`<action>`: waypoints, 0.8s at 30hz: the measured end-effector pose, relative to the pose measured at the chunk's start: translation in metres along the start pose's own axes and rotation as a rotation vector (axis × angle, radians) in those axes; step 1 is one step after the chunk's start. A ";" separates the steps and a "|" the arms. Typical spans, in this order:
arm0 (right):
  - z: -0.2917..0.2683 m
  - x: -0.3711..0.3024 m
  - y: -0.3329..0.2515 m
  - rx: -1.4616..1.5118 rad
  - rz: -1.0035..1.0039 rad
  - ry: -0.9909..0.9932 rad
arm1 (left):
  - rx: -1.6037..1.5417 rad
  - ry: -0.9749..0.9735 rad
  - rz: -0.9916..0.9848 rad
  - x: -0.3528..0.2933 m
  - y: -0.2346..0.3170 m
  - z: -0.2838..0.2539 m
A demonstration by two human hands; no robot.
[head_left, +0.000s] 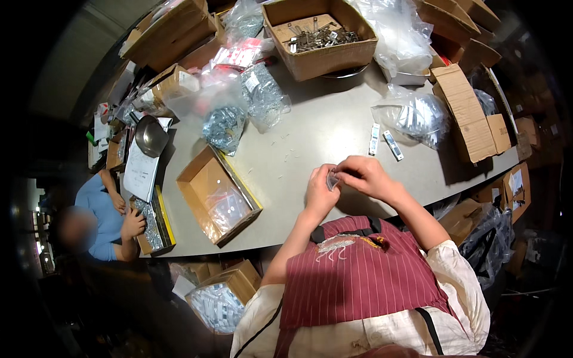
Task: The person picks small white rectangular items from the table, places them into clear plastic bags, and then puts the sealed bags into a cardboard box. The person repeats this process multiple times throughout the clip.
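Close to the table's front edge, my left hand (321,194) is closed around a small clear plastic bag (332,179), whose contents I cannot make out. My right hand (369,179) meets it from the right, thumb and fingers pinched at the bag's upper edge. Just beyond my hands lie two slim white-and-blue labelled packets (374,139), side by side but apart. To the left stands an open cardboard box (194,206) with small clear bags (228,207) at its bottom.
Bags of metal parts (224,128) lie at the back left. A carton of metal pieces (325,62) stands at the far middle. A bag of packets (421,116) and cardboard (462,113) lie right. A co-worker in blue (104,206) reaches into a tray (156,230) at left.
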State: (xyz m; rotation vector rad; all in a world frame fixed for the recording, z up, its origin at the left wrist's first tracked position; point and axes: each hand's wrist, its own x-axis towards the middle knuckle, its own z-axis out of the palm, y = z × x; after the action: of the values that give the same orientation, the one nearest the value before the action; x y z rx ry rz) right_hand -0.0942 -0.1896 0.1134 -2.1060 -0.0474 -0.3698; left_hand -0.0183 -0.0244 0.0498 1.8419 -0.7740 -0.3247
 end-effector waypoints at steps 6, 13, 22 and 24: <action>-0.057 -0.015 0.062 -0.584 0.354 0.226 | -0.067 -0.064 -0.050 0.003 0.003 0.004; -0.081 -0.029 0.132 -0.753 0.658 0.241 | -0.120 -0.084 -0.101 0.003 -0.002 0.010; -0.063 0.003 0.120 -0.722 0.612 0.185 | -0.119 -0.072 -0.149 0.000 -0.002 0.008; -0.055 0.012 0.113 -0.776 0.600 0.151 | -0.145 -0.077 -0.154 -0.001 -0.002 0.008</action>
State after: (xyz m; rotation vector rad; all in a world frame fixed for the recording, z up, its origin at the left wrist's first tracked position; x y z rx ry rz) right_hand -0.0754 -0.2977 0.0503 -2.6853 0.9291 -0.1867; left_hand -0.0234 -0.0294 0.0448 1.7635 -0.6448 -0.5398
